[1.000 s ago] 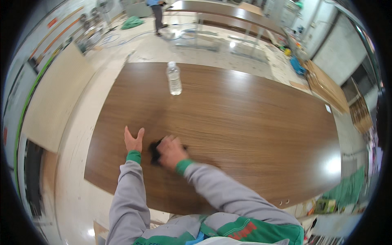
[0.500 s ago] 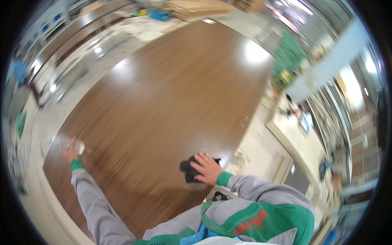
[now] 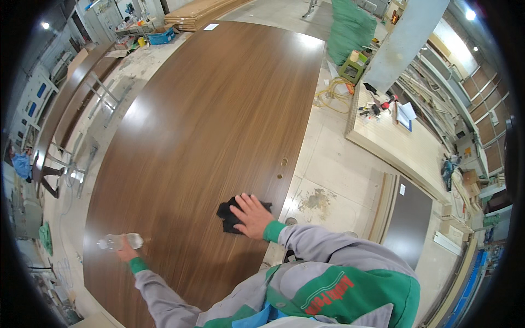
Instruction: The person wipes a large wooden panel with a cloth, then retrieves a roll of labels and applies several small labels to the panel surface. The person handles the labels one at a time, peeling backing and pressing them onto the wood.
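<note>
A large brown wood-grain panel [image 3: 191,120] lies flat before me, with two small holes near its right edge. At its near left, my left hand [image 3: 128,249] is closed around a clear plastic bottle [image 3: 112,242], tipped on its side over the panel. The fingers hide the bottle's middle part, and whether it touches the surface I cannot tell. My right hand [image 3: 254,216] lies flat with fingers spread on a crumpled black cloth [image 3: 227,217], pressing it against the panel near the right edge, just nearer to me than the holes.
Right of the panel stands a pale worktable [image 3: 394,147] with tools and a clipboard [image 3: 404,116]. A yellow cord [image 3: 332,97] lies on the floor beside a green crate [image 3: 353,67]. Dark panels [image 3: 407,218] lean at the right. Stacked boards [image 3: 202,13] lie at the far end.
The view has turned, showing the panel further left. My right hand and the cloth are somewhat closer to the two holes. My left hand still holds the bottle.
</note>
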The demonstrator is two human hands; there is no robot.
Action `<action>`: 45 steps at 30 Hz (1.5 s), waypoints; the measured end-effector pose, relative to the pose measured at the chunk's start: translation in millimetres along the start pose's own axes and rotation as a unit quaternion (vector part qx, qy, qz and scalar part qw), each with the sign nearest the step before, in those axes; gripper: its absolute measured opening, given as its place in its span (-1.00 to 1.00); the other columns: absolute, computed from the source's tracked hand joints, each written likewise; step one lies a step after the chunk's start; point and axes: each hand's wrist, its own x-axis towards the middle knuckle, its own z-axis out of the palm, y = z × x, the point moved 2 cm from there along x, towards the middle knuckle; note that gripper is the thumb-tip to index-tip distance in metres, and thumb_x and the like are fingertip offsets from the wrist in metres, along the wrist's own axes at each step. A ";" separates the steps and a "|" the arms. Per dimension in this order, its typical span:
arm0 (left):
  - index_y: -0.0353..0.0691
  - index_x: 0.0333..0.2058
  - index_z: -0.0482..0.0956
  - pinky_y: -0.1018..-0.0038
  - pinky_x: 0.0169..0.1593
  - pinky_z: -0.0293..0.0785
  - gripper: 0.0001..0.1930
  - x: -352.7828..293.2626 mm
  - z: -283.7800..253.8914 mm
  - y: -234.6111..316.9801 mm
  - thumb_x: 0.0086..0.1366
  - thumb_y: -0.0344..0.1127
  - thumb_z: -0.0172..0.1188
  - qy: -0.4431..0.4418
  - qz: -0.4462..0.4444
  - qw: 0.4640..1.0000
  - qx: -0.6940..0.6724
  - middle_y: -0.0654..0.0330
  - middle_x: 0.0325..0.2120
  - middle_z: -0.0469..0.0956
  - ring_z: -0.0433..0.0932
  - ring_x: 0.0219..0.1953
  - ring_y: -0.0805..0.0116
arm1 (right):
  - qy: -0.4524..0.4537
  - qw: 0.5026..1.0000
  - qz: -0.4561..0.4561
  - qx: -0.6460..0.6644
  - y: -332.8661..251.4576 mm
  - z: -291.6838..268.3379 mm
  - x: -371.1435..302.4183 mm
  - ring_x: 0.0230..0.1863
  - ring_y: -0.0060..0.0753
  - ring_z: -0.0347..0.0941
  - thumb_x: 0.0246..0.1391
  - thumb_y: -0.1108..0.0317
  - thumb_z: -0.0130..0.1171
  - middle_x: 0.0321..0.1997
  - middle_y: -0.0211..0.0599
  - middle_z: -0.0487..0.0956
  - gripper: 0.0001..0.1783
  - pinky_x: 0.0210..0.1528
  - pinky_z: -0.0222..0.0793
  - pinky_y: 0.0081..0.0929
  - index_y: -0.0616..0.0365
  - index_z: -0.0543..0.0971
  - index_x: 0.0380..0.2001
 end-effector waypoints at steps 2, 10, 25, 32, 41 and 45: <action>-0.43 0.08 0.56 0.29 0.02 0.59 -0.47 -72.3 34.0 43.4 0.24 -0.20 0.45 -0.039 0.015 0.998 -0.038 0.01 -0.03 0.64 0.63 -0.06 0.21 | -0.005 0.999 -0.041 0.024 11.8 -4.3 0.0 0.60 0.17 -0.16 0.30 -0.09 0.07 0.56 0.11 0.07 -0.25 0.59 -0.32 0.08 0.15 0.30 0.40; -0.46 0.15 0.50 0.30 0.08 0.57 -0.52 -296.2 161.0 182.7 0.31 -0.37 0.35 -0.183 -0.011 0.959 -0.214 0.01 0.05 0.58 0.59 0.01 0.24 | -0.051 0.987 -0.142 0.047 126.1 -50.7 24.1 0.63 0.03 -0.23 0.29 -0.08 0.06 0.59 -0.02 0.04 -0.26 0.62 -0.40 0.02 0.04 0.30 0.42; -0.38 0.13 0.51 0.31 0.04 0.57 -0.53 -364.6 494.4 380.5 0.26 -0.44 0.36 -0.256 0.006 0.936 -0.242 0.08 0.00 0.61 0.59 -0.03 0.28 | 0.063 0.986 0.147 -0.037 532.1 -222.2 168.3 0.61 0.08 -0.19 0.35 -0.09 -0.03 0.58 0.00 0.05 -0.27 0.60 -0.35 0.02 0.07 0.24 0.44; -0.30 0.19 0.44 0.35 0.09 0.52 -0.43 -439.7 677.0 500.9 0.19 -0.50 0.40 -0.397 0.007 0.850 -0.347 0.13 -0.02 0.58 0.58 -0.04 0.34 | 0.095 0.975 0.191 -0.061 665.7 -279.2 225.5 0.60 0.09 -0.17 0.35 -0.09 -0.02 0.58 0.00 0.06 -0.27 0.60 -0.33 0.02 0.07 0.26 0.43; -0.31 0.21 0.40 0.30 0.10 0.53 -0.38 -521.3 803.7 601.3 0.18 -0.47 0.42 -0.447 -0.014 0.841 -0.304 0.08 -0.01 0.57 0.57 -0.01 0.30 | 0.076 0.977 0.190 -0.055 849.4 -343.0 318.2 0.63 0.05 -0.25 0.39 -0.11 -0.11 0.61 -0.04 0.00 -0.28 0.61 -0.42 0.00 0.04 0.22 0.46; -0.33 0.23 0.37 0.29 0.10 0.52 -0.36 -566.5 848.7 647.9 0.18 -0.44 0.40 -0.449 -0.022 0.847 -0.283 0.08 -0.04 0.57 0.57 -0.01 0.28 | 0.108 0.975 0.191 -0.045 949.9 -382.6 336.5 0.62 0.08 -0.23 0.37 -0.10 -0.08 0.59 -0.02 0.03 -0.29 0.60 -0.39 0.04 0.05 0.26 0.43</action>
